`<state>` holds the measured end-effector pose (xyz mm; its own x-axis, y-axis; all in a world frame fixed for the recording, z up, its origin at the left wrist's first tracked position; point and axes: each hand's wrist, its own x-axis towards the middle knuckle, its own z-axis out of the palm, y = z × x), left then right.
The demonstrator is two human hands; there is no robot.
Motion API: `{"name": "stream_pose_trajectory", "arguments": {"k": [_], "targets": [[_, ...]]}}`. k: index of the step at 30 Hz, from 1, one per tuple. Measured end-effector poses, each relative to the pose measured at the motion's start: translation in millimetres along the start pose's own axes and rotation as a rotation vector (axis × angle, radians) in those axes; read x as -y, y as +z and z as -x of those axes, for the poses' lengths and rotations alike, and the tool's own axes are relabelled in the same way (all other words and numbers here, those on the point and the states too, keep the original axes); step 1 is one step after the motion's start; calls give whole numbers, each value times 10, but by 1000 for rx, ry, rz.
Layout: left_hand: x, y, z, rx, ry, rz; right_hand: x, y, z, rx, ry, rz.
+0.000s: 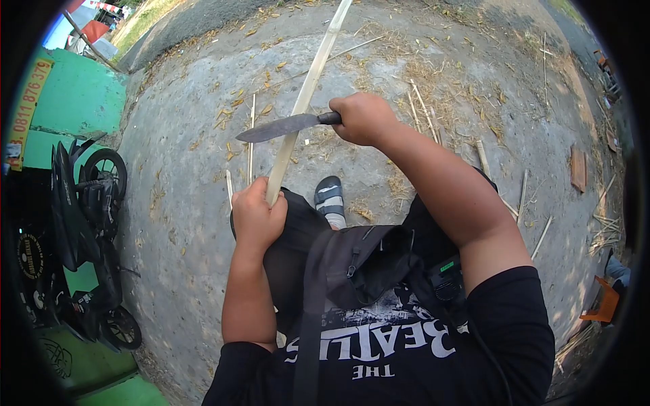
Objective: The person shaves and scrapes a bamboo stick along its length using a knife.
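Observation:
A long, pale strip that looks like split bamboo runs from my lap up past the top edge of the view. Its near end is gripped in my left hand, fingers closed around it. My right hand is closed on the dark handle of a machete, a wide grey blade pointing left. The blade lies across the strip, a little beyond my left hand; whether its edge bites into the strip I cannot tell. Below the blade, a sandalled foot rests on the concrete.
Thin sticks, shavings and dry leaves lie scattered over the concrete ground. A black motorcycle stands at the left beside a green wall. To the right are a brown block and an orange object. A black bag hangs at my waist.

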<state>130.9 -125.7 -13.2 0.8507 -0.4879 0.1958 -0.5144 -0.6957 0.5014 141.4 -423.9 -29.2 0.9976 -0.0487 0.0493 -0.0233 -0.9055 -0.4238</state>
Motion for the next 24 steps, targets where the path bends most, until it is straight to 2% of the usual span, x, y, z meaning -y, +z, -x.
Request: {"name": "stream_pose_trajectory", "arguments": {"k": [2,5,9,11,14,17,20,23,24], "targets": [[49,11,4,-3,-11,-6,26,124,25,-7,-7,-50],[89,-5,8,0,1,3,126,107,81,-58,-126,-27],[-4,-29,-13,-25,-63,71,-68,14,-23,51,92,-46],[56,-7,-11,-31,-23,48,-36,13,0,25,51,-63],[29,-21,-14,-1,-124,96,90,-65,91,63,19,-6],[22,-8,-10,-45,-7,40,48,-61,31,88,13,55],[76,22,-10,-69,-3,-9,113,-42,48,148,49,28],[8,-22,-3,-36,-140,113,245,-93,119,104,-49,27],[-4,-16,-7,-39,-107,105,231,-88,118,105,-22,14]]}}
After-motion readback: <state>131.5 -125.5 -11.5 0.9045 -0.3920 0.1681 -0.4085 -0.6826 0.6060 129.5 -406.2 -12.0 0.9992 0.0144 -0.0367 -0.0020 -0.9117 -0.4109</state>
